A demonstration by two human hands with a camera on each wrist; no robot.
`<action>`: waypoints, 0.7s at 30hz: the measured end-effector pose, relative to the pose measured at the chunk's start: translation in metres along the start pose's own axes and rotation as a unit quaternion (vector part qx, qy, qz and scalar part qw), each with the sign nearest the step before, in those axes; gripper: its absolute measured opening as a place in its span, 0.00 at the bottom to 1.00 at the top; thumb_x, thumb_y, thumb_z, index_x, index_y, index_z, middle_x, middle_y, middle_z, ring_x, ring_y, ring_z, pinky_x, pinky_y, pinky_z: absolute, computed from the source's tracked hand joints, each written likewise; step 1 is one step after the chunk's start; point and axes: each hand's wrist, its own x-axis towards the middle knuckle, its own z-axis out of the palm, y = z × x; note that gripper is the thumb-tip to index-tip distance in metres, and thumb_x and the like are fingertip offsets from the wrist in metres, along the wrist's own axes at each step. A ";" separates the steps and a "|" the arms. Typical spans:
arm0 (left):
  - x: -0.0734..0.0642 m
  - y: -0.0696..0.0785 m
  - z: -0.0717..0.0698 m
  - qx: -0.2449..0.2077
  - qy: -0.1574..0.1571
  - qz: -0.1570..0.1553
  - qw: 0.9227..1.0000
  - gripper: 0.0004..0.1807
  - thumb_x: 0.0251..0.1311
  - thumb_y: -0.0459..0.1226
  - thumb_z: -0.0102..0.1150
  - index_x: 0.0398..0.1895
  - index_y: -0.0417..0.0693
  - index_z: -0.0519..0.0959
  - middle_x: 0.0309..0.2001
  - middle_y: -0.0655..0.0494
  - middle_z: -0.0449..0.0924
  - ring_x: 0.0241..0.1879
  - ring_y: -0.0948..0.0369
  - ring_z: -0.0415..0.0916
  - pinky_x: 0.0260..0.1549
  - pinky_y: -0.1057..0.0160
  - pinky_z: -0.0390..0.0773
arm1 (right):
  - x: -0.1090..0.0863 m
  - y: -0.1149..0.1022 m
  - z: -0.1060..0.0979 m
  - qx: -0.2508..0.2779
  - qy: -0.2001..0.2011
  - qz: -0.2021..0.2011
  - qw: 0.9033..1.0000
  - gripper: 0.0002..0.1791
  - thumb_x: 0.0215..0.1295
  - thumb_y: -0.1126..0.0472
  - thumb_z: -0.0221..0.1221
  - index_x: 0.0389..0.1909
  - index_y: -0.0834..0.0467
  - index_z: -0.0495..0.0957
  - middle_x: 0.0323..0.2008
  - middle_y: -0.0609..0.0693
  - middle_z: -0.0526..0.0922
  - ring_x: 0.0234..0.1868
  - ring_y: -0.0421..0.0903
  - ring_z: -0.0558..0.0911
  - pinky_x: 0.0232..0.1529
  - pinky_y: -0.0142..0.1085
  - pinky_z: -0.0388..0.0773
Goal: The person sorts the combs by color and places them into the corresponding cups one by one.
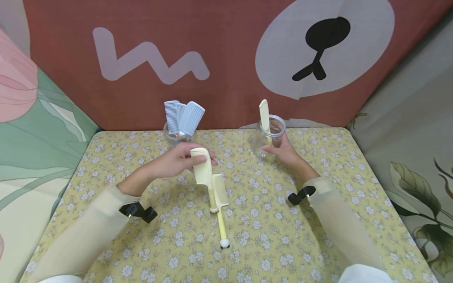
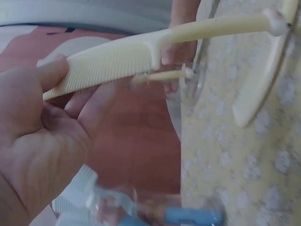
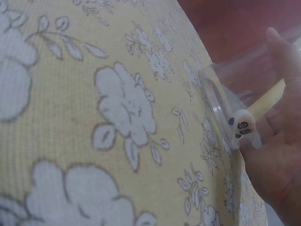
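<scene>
- Head view: your left hand (image 1: 173, 159) pinches a cream comb (image 1: 202, 173) near the tip of its toothed head, thumb across the near face, so the handle hangs free and slants down toward you.
- A second comb (image 1: 221, 192) lies on the floral tablecloth (image 1: 159, 243); the held one overlaps it here, and whether they touch you cannot tell.
- Your right hand (image 1: 284, 151) curls around a clear jar (image 1: 258, 143), probably to steady it. A third comb (image 1: 264, 114) leans inside, handle down, which leaves its head above the rim.
- Beyond your left hand, blue combs (image 1: 192, 118) fan out of another jar (image 1: 170, 135), heads up.
- Left wrist view: your thumb and fingers pinch only the head, likely to leave the handle unobstructed.
- Right wrist view: your thumb and fingers span the wall; the panda-faced knob (image 3: 243, 123) sits near the jar's base, so the handle apparently props that comb.
</scene>
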 end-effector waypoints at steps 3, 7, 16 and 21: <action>0.011 0.012 0.001 0.005 0.022 0.011 1.000 0.15 0.78 0.31 0.47 0.60 0.34 0.77 0.55 0.42 0.84 0.53 0.46 0.82 0.41 0.52 0.86 | -0.001 -0.001 -0.001 -0.009 0.004 0.005 1.000 0.51 0.63 0.80 0.61 0.79 0.56 0.43 0.74 0.63 0.55 0.73 0.51 0.60 0.75 0.58 0.50; 0.026 0.030 0.002 0.009 0.047 0.024 0.999 0.15 0.78 0.30 0.48 0.60 0.34 0.77 0.54 0.42 0.84 0.52 0.50 0.83 0.42 0.53 0.86 | -0.002 -0.002 -0.001 -0.021 0.006 0.013 1.000 0.52 0.63 0.79 0.62 0.79 0.56 0.42 0.73 0.63 0.56 0.73 0.52 0.61 0.74 0.58 0.52; 0.060 0.076 0.006 0.040 0.112 0.074 0.990 0.14 0.77 0.31 0.50 0.58 0.35 0.79 0.53 0.44 0.85 0.48 0.54 0.85 0.39 0.55 0.86 | -0.003 -0.001 -0.003 -0.036 0.005 0.015 0.999 0.53 0.64 0.74 0.66 0.80 0.52 0.43 0.74 0.64 0.57 0.74 0.54 0.60 0.74 0.56 0.54; 0.080 0.110 0.004 0.061 0.139 0.086 0.985 0.13 0.77 0.32 0.50 0.57 0.37 0.79 0.52 0.47 0.86 0.49 0.56 0.84 0.40 0.56 0.86 | -0.001 0.002 -0.004 -0.030 0.003 0.002 1.000 0.53 0.63 0.75 0.66 0.80 0.55 0.43 0.74 0.65 0.55 0.73 0.54 0.60 0.75 0.55 0.53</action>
